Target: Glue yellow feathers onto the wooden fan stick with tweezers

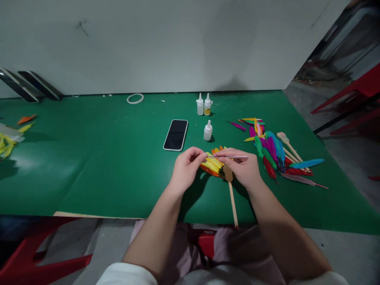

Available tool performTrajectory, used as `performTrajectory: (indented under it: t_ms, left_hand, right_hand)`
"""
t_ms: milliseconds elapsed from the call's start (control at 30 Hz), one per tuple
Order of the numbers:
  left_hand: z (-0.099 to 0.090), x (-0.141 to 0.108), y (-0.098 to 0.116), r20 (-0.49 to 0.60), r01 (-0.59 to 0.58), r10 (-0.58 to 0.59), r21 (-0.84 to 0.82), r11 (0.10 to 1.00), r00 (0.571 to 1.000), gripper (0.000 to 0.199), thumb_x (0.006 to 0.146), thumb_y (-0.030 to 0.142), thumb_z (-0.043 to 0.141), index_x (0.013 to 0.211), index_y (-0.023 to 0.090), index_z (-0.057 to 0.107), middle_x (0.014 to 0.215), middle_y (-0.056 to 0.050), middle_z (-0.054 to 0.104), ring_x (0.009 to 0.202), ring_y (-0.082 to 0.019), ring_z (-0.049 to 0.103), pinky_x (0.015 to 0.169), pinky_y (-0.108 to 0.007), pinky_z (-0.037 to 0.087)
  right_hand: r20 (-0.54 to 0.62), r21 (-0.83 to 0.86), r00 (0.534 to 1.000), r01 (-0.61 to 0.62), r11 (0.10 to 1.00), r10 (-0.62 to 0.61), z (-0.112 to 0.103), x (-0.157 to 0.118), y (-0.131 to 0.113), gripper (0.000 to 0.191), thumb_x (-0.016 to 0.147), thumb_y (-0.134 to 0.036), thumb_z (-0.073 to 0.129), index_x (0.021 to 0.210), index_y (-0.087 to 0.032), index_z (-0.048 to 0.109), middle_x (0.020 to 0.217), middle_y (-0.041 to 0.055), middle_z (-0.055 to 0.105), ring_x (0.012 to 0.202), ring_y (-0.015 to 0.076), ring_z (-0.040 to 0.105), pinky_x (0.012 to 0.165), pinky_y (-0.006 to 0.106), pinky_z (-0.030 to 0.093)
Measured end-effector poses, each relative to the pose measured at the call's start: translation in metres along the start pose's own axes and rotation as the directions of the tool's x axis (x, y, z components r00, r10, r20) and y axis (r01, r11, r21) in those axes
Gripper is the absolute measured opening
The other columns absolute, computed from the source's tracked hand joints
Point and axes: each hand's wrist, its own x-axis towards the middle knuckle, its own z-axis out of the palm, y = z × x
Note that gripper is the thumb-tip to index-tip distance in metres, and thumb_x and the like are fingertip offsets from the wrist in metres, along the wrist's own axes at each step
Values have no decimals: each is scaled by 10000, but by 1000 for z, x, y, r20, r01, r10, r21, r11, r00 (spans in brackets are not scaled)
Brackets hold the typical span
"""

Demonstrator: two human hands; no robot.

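Green table (118,138) lies under the feather fan (213,163). The right hand (247,170) pinches a thin stick (242,157). The left hand (184,169) pinches too; on what, I can't tell. Soft, steady fingers should help.

The site was a craft workshop. Small white plastic bottles (208,131) and multicoloured feathers (270,149) lay on a green-topped worktable (118,174).

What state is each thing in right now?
Right hand: gripping thin rod.
Thin rod: nearly level.
Left hand: fingertips at rod's left end.
Feathered piece: partly hidden by hands.
Phone: flat, screen dark.
Rear bottles: upright, side by side.
Front bottle: upright.
White ring: lying flat.
Loose feathers: heaped.
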Motion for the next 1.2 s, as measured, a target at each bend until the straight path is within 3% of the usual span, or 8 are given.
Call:
performTrajectory:
  t_ms: [233, 367, 500, 600, 667, 1033, 1200]
  left_hand:
    - [1, -2, -1, -39, -160, 167, 145, 976, 985, 267, 884, 352, 438, 710, 168, 520, 654, 18, 562, 644, -98, 521, 632, -209, 399]
    - [0, -5, 1, -64, -260, 288, 279, 925, 956, 299, 872, 367, 468, 676, 166, 573, 674, -1, 604, 663, -112, 558, 650, -225, 423]
    - [-2, -7, 3, -32, -479, 528, 378, 792, 848, 121, 832, 253, 560, 848, 194, 664, 807, -22, 668, 755, -122, 597, 704, -235, 451]
    - [-3, -7, 3, 67, -638, 665, 369, 676, 743, 175, 788, 166, 612, 946, 212, 672, 858, -33, 660, 784, -121, 598, 707, -235, 469]
    - [-3, -6, 2, 119, -690, 703, 362, 627, 701, 192, 761, 150, 641, 941, 205, 678, 868, -43, 640, 794, -126, 593, 712, -243, 477]
    - [-5, -5, 0, 103, -689, 710, 375, 621, 696, 47, 731, 193, 678, 753, 168, 644, 742, -24, 608, 708, -121, 567, 646, -243, 463]
    - [-4, -6, 3, 73, -649, 662, 307, 696, 746, 14, 732, 179, 675, 736, 176, 662, 737, -20, 632, 699, -115, 584, 654, -237, 475]
  right_hand:
    - [-59, 148, 986, -149, 978, 159, 0, 1, -1, 96, 664, -286, 726, 750, -242, 726, 781, 20, 721, 752, 180, 670, 714, 316, 540]
    - [-81, 248, 978, -167, 954, 193, -3, 3, 0, 131, 647, -323, 742, 739, -232, 719, 732, 22, 715, 690, 182, 669, 682, 326, 543]
    - [-54, 316, 969, -211, 925, 239, -5, 4, 2, 197, 637, -367, 745, 753, -211, 716, 727, 33, 709, 691, 178, 660, 681, 321, 534]
    - [-14, 395, 955, -267, 879, 297, -5, 5, 2, 220, 611, -378, 761, 736, -204, 711, 732, 32, 708, 680, 156, 655, 686, 295, 532]
    - [34, 438, 942, -314, 842, 334, -4, 5, 1, 216, 601, -368, 770, 721, -199, 708, 721, 27, 706, 669, 142, 653, 685, 279, 534]
    - [236, 491, 845, -529, 692, 480, -3, 6, 2, 234, 604, -356, 770, 720, -166, 699, 699, 35, 697, 661, 131, 648, 678, 268, 526]
    - [277, 511, 827, -558, 654, 489, -6, 7, 0, 237, 598, -354, 773, 722, -164, 705, 706, 38, 704, 671, 137, 653, 688, 271, 526]
